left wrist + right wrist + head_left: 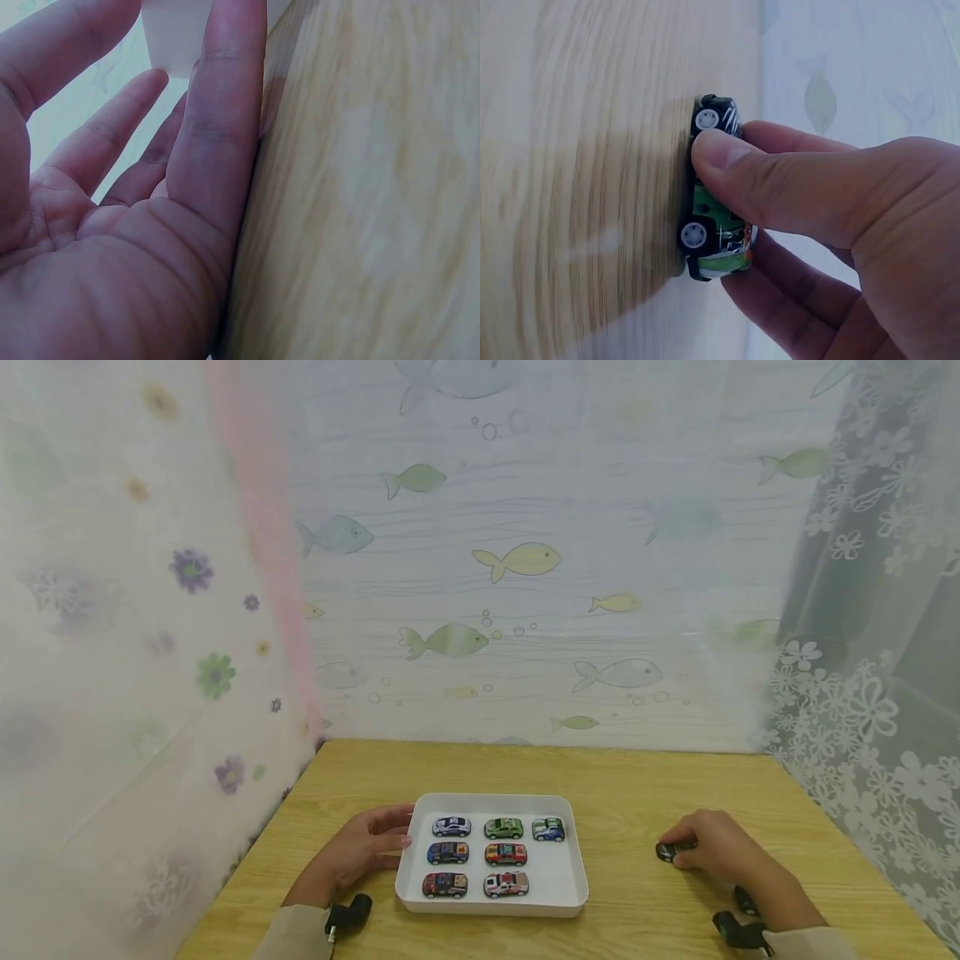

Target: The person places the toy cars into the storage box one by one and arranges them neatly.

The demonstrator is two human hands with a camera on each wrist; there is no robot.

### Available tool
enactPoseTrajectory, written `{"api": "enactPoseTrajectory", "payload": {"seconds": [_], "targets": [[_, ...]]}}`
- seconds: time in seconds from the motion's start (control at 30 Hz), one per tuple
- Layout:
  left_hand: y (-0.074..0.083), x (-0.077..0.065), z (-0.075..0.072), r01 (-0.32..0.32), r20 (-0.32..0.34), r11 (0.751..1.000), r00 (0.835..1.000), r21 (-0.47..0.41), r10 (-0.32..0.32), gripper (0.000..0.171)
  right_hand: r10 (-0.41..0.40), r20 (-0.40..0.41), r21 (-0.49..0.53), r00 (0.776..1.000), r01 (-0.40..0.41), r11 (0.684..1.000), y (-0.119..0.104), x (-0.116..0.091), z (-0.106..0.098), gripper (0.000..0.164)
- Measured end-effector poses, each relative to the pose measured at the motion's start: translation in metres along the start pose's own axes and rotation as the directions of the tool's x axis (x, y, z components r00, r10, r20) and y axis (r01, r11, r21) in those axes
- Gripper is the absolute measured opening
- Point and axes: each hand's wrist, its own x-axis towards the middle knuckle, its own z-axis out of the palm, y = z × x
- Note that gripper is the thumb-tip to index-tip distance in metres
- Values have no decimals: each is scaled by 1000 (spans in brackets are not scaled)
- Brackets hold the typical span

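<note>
My right hand [712, 843] pinches a small black-and-green toy car [718, 195] between thumb and fingers, right at the tabletop to the right of the tray. Its wheels face the wood in the right wrist view, and the thumb covers part of its side. At the left wall of a white tray [487, 908], my left hand [367, 846] rests on its edge on the table, fingers extended loosely and fingertips at the tray. Several toy cars stand inside the tray in rows, among them a green one [503, 828] and a red-and-yellow one [506, 855].
A dark toy car [745, 900] lies on the wooden table [630, 793], partly hidden by the right wrist. Black wrist cameras sit at both cuffs. A fish-patterned curtain [525, 610] hangs behind the table, with flowered sheets at either side.
</note>
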Motion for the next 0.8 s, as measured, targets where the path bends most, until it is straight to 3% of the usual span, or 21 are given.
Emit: {"api": "enactPoseTrajectory", "payload": {"seconds": [0.3,0.6,0.8], "targets": [[-2,1,-2,-9,6,1000,1000,11,9,69,-40,-37,-9,999,40,999,-6,9,11,30],[-4,2,0,-11,22,1000,1000,2,11,68,28,-16,92,999,-26,995,0,5,15,32],[-3,2,0,-21,17,1000,1000,14,21,69,4,-48,105,999,1,994,-3,5,15,32]]}}
